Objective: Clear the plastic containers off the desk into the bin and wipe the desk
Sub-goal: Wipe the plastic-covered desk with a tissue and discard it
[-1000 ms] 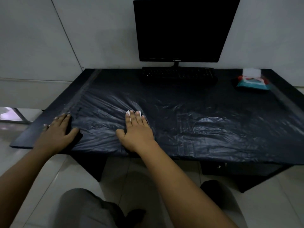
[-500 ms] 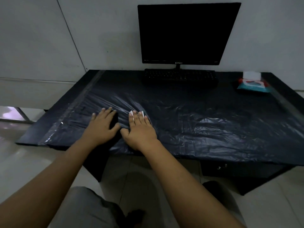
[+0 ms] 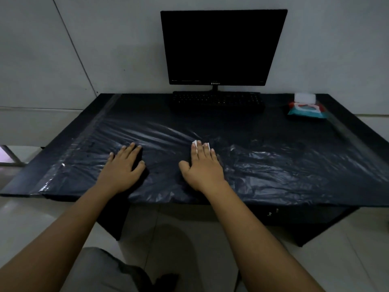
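Wipe [image 3: 200, 143] under the flat, close-fingered right hand [image 3: 202, 167] looks thin and limp, best pressed down, left hand [image 3: 124, 165] spread

A: Hands?
B: Left hand [image 3: 124, 165] flat on the bench [image 3: 273, 165], fingers [image 3: 131, 147] straight. Right hand [image 3: 203, 165] flat too, pressing a white wipe [image 3: 196, 143] that shows just beyond its fingertips.

A: Beyond the fingers?
B: Keyboard [image 3: 217, 101], dark monitor [image 3: 223, 47] behind it. Wipes pack [image 3: 306, 109] well off right of the right fingers.
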